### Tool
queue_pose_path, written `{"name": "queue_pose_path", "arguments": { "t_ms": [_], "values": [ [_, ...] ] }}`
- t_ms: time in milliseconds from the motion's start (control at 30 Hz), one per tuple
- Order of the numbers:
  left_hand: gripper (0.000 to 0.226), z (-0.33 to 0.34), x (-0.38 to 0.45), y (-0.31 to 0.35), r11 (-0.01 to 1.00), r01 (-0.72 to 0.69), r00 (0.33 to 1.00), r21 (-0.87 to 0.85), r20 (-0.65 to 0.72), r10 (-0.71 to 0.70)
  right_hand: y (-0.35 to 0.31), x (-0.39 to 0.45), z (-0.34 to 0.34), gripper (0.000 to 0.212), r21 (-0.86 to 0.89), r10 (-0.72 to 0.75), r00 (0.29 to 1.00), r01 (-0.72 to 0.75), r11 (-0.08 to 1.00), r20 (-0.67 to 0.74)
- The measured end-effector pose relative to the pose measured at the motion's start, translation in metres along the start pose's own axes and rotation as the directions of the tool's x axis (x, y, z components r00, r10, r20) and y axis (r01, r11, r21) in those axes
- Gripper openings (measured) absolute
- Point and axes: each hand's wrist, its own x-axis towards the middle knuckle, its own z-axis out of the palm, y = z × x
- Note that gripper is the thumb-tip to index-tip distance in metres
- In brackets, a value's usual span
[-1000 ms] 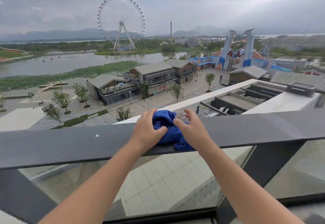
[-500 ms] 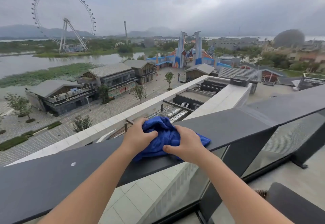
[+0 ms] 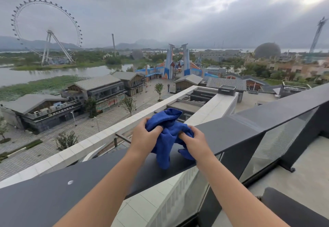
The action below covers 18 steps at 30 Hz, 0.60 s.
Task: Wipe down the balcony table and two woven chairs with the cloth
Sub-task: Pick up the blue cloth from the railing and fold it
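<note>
Cloth point(image 3: 169, 136), blue and bunched, is sitting atop the railing point(image 3: 231, 130); your left hand point(image 3: 144, 137) and right hand point(image 3: 195, 142) are both gripping it. You are gathering it; wiping appears not yet begun. Next, carrying it to the table, unseen here.

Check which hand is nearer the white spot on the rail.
Left. The left hand grips the cloth on the white spot's side; the right hand is farther along the rail.

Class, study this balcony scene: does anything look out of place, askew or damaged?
A small pale spot marks the dark railing top, left of the arms. The blue cloth, held by left hand and right hand, is bunched up.
</note>
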Motion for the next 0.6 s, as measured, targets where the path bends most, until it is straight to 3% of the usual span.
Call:
{"name": "queue_pose_path", "arguments": {
  "t_ms": [167,333,500,600],
  "values": [
    [0.017,0.024,-0.008,0.031,0.989,-0.028,0.999,-0.144,0.038,0.034,-0.031,-0.012,-0.013,0.016,0.28,0.047,0.999,-0.039,0.959,-0.02],
    [0.014,0.053,-0.022,0.068,0.965,-0.039,0.992,-0.259,0.107,0.069,-0.076,-0.024,-0.042,0.026,0.535,0.097,0.994,-0.107,0.838,0.047],
    [0.019,0.093,-0.034,0.099,0.941,-0.028,0.989,-0.338,0.128,0.076,-0.104,-0.041,-0.084,0.033,0.553,0.083,0.996,-0.083,0.829,0.026],
    [0.026,0.125,-0.049,0.118,0.928,0.026,0.977,-0.372,0.208,0.056,-0.119,-0.058,-0.121,0.031,0.57,0.059,0.998,-0.042,0.82,-0.012]
  ]
}}
